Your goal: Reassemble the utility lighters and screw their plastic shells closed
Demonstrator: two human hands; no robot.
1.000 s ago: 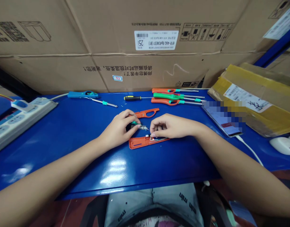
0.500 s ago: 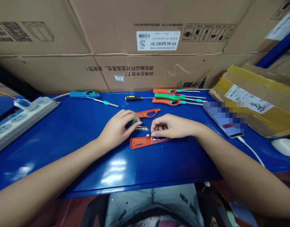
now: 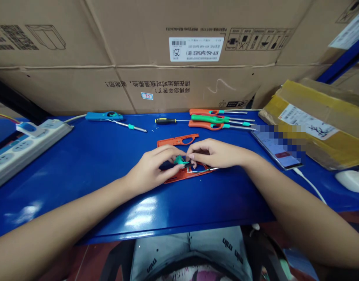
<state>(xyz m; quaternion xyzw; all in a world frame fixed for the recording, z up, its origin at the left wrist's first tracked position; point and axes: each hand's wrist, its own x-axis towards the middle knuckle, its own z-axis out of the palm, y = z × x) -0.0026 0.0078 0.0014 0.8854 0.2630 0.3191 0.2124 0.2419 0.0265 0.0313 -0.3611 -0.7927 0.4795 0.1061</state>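
An orange half shell (image 3: pixel 179 177) lies on the blue table, with thin wires and a metal tip at its right end. Above it, my left hand (image 3: pixel 156 168) pinches a small green part (image 3: pixel 181 160) with a dark piece beside it. My right hand (image 3: pixel 210 152) is closed at the right side of these parts, its fingertips together; what they hold, if anything, is too small to tell. Behind both hands rests a second orange half shell (image 3: pixel 177 140) with a loop opening.
Orange and green lighters (image 3: pixel 210 119), a screwdriver (image 3: pixel 166 121) and a blue lighter (image 3: pixel 105 116) lie along the back. A power strip (image 3: pixel 24 148) is at left. At right are a phone (image 3: pixel 277 150), a taped carton (image 3: pixel 316 121) and a white mouse (image 3: pixel 351 180).
My left hand has moved right, bringing the green part over the front orange shell. The back shell shows more fully now. My right hand's fingertips have risen slightly, close to my left fingers.
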